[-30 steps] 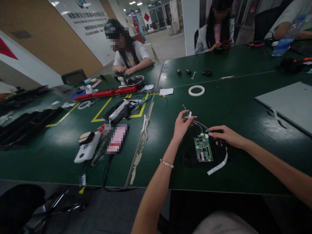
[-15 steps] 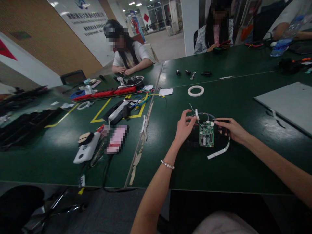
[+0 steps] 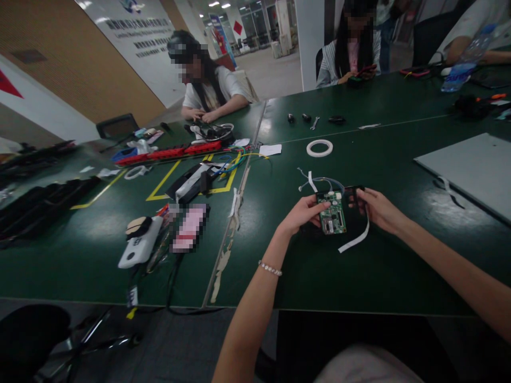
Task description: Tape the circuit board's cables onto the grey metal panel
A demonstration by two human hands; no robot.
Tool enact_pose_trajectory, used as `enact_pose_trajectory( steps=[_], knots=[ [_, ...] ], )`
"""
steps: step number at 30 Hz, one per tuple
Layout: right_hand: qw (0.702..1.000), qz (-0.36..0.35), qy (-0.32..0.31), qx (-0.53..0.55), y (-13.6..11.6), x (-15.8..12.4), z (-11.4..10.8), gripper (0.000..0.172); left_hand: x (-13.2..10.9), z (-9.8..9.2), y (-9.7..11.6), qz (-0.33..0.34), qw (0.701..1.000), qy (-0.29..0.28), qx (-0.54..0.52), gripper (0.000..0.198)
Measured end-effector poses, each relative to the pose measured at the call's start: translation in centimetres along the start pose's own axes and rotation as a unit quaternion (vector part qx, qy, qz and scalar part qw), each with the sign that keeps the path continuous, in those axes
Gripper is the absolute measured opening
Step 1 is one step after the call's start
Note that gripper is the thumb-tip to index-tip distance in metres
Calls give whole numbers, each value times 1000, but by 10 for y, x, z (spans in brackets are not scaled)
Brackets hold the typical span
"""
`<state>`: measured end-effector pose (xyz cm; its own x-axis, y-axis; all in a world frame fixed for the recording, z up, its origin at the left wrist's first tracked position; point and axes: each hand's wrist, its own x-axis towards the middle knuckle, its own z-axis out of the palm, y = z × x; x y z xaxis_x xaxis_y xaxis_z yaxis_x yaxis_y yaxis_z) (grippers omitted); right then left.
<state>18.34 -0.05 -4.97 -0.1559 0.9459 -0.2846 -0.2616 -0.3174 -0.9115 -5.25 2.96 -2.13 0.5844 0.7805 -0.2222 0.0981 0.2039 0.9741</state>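
Left hand (image 3: pixel 302 214) grips 1 circuit board (image 3: pixel 334 217) (1 ring (image 3: pixel 310 149) beyond).

At upper left of the frame, a white wall sign (image 3: pixel 138 29); to its lower right, a seated person (image 3: pixel 213 85) in a light top. Near top centre, a small wrench (image 3: pixel 315 123) between dark objects (image 3: pixel 336 120), with a white ring (image 3: pixel 319 155) below. At upper right, a clear bottle (image 3: pixel 463 72); lower, a grey panel (image 3: pixel 475 165) lying flat. Left of centre, red power strips (image 3: pixel 165 153); lower down, a pink-faced slab (image 3: pixel 189 230) beside a white case (image 3: pixel 140 247). At lower left, a black chair (image 3: pixel 32 340).
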Motion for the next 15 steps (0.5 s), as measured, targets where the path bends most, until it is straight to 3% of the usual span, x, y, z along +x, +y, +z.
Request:
enact_pose_trajectory(
  steps=[7,11,15],
  knots=[
    [998,35,-42,22,-2,0,0,41,2,-7,5,77,987,139,-25,36],
    [993,65,-85,51,-1,-5,4,39,3,-9,4,96,978,183,-22,36],
    [991,73,-80,77,5,-6,8,47,4,-7,1,104,977,187,-20,36]
  ],
)
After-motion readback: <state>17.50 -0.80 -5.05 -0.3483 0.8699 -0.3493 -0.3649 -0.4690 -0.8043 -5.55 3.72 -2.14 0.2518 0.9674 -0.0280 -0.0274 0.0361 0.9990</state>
